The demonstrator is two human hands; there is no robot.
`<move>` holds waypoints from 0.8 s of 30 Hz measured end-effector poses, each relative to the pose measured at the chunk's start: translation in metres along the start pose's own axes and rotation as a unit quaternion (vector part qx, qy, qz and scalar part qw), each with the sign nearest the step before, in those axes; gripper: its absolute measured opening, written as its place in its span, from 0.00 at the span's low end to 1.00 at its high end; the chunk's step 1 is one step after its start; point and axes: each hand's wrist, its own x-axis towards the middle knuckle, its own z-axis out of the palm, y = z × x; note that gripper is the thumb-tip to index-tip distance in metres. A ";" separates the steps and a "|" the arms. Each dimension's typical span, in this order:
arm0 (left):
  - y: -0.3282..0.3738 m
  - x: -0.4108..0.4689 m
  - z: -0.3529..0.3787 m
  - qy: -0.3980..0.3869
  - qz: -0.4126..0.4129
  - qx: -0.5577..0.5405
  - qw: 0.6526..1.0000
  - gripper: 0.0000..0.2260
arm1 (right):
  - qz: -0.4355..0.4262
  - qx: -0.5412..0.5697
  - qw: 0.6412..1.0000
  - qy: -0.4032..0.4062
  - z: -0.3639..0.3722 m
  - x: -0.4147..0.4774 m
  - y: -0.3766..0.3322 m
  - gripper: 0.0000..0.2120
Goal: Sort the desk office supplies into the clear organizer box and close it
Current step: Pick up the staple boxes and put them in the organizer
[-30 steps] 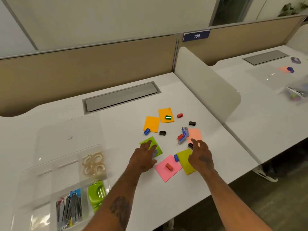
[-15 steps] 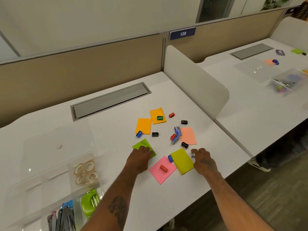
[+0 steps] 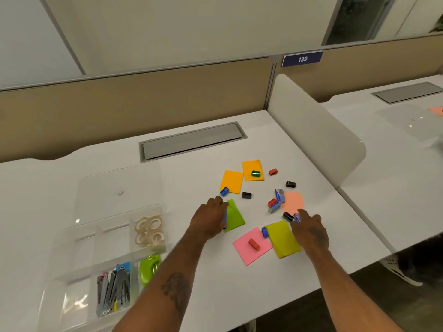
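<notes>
Left hand (image 3: 211,218) curled over a small blue box (image 3: 225,218) at the green note's (image 3: 233,215) edge, long axis running away from the body. Right hand (image 3: 309,230) pinching a second blue box (image 3: 297,218). Organizer box (image 3: 115,236) open, well left on the surface (image 3: 239,295), nearer the left hand.

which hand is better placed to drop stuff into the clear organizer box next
Left. The left hand lies on the green sticky pad, the side nearer the organizer box; the right hand sits farther away by the black sharpener.
</notes>
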 end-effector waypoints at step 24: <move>-0.230 -0.207 -0.022 0.046 -0.196 -0.083 0.976 0.25 | -0.304 0.079 0.926 -0.211 0.112 -0.190 -0.348 0.20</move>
